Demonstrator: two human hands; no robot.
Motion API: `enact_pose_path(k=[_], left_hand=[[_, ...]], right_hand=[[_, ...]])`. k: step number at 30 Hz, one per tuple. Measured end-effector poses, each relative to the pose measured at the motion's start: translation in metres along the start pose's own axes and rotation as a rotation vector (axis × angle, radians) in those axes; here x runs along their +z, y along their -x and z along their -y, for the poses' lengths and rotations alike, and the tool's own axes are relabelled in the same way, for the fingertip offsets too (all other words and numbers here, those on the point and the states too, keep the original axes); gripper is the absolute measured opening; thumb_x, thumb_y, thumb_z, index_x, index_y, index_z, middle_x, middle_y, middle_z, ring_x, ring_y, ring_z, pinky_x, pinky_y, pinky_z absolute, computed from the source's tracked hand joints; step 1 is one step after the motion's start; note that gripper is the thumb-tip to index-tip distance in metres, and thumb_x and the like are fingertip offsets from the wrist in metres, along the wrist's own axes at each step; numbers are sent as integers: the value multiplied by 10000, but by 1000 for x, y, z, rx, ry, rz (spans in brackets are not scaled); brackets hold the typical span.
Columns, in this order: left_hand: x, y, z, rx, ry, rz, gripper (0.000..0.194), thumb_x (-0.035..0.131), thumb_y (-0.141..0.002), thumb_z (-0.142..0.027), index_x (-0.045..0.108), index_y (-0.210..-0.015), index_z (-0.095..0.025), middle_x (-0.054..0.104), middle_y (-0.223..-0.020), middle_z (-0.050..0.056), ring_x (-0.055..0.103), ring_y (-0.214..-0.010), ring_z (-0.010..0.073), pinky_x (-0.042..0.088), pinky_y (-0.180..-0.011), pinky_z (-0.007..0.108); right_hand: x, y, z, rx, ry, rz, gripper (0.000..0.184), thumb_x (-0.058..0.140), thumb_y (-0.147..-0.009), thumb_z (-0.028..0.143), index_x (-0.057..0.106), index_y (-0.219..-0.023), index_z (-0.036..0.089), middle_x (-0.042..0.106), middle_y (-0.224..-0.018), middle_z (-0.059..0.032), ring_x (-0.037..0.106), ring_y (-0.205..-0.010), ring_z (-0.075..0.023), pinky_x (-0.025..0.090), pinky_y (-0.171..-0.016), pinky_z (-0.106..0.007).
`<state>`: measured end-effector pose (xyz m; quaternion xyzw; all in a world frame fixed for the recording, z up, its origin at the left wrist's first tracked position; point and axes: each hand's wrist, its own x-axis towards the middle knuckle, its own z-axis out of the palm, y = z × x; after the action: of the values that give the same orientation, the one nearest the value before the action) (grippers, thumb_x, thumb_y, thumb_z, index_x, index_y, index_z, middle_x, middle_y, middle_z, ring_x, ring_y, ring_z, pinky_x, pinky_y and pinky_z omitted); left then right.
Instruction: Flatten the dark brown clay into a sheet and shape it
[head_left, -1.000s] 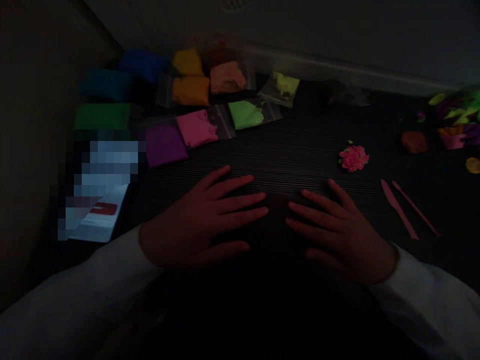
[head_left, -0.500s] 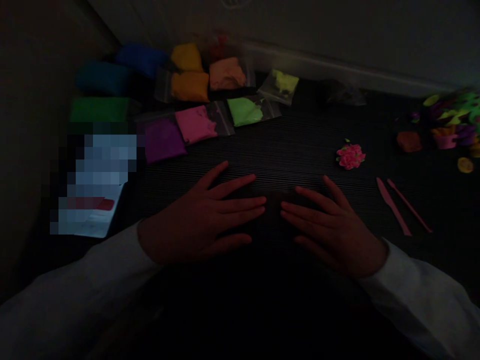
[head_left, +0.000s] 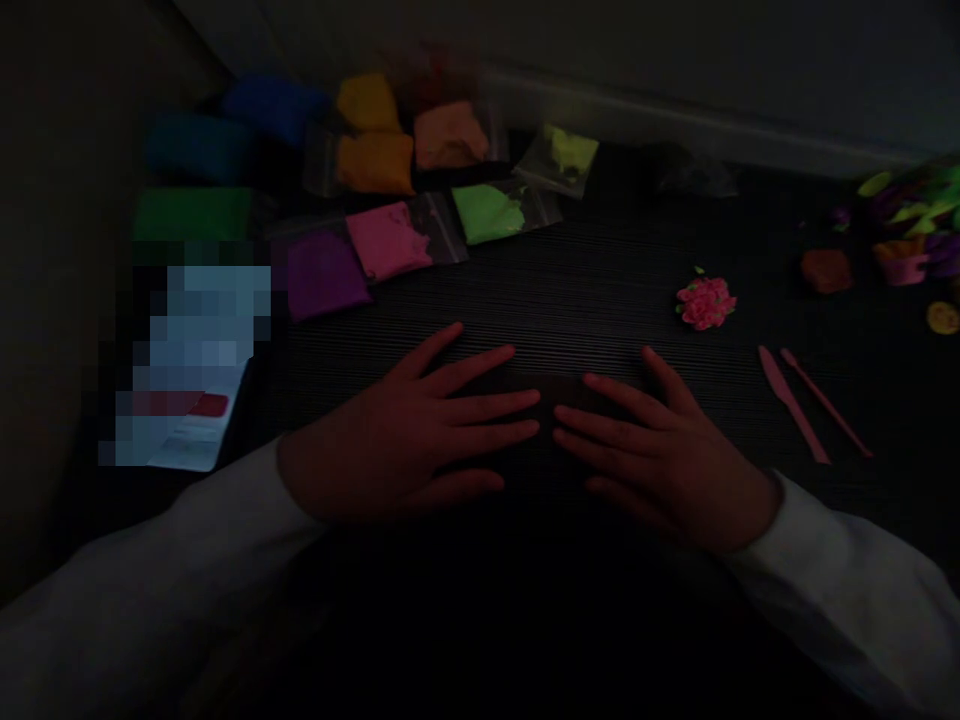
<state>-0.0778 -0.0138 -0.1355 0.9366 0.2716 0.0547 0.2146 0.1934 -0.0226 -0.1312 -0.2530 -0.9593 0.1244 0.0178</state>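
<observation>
Holds left bare hand [head_left: 397,440] and right bare hand [head_left: 671,450] open, fingers spread, at black ribbed tabletop [head_left: 585,280]. Has pink ruffled flower with green leaves [head_left: 706,303] lying beyond the right, near pink knife-shaped tool [head_left: 792,402].

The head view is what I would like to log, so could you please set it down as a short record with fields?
Light: dim
Left hand: open, fingers spread, nothing held
Right hand: open, fingers spread, nothing held
Hand spacing: close, fingertips apart
Beyond left hand: purple packet, pink packet
Beyond right hand: pink flower cluster
Right of right hand: pink knife-shaped tool, thin pink stick, side by side
Far left: lit screen, partly pixelated
</observation>
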Motion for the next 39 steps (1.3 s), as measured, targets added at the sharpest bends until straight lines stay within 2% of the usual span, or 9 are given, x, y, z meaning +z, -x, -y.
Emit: enact_pose_path(k=[8,14,19,25,30,39], left_hand=[[-2,-1,-1,11,5,2,480,478,-784,-443,393,-1250,-367,423,-1327,-46,215,-1307,273,50,-1073,542],[-4,3,2,11,-39,-48,499,451,-818,-311,329,-1301,-301,346,-1379,-19,185,-1321,231,144,-1076,487],[-4,4,5,39,-82,-21,436,459,-804,-313,416,-1237,-354,380,-1356,-49,203,-1314,248,114,-1074,509],[-4,2,3,40,-80,-2,435,457,-803,-336,420,-1237,-345,335,-1383,-45,195,-1315,263,136,-1069,512],[-5,1,-1,10,-19,-20,456,453,-795,-331,403,-1248,-355,381,-1357,-41,229,-1305,257,136,-1078,498],[-2,0,-2,24,5,7,459,440,-807,-334,384,-1262,-353,391,-1348,-60,220,-1310,244,86,-1092,488]], right_hand=[[1,1,-1,-5,17,-12,417,445,-844,317,397,-1259,312,422,-1331,62,241,-1296,-257,46,-1050,-592],[2,1,-2,-6,6,-29,418,462,-838,280,406,-1252,304,449,-1312,53,248,-1293,-251,74,-1040,-604],[2,1,-3,-17,-11,-51,438,490,-820,253,413,-1249,296,491,-1279,22,282,-1277,-253,104,-1023,-617],[1,2,-6,31,-11,-78,459,484,-811,200,411,-1258,279,464,-1303,23,270,-1284,-242,118,-1046,-576],[-1,2,-7,35,-52,-123,460,477,-802,197,423,-1252,273,484,-1286,9,289,-1276,-242,135,-1043,-569],[0,0,-3,-22,-49,-65,438,482,-808,251,437,-1243,260,491,-1279,5,306,-1263,-266,96,-1028,-608]])
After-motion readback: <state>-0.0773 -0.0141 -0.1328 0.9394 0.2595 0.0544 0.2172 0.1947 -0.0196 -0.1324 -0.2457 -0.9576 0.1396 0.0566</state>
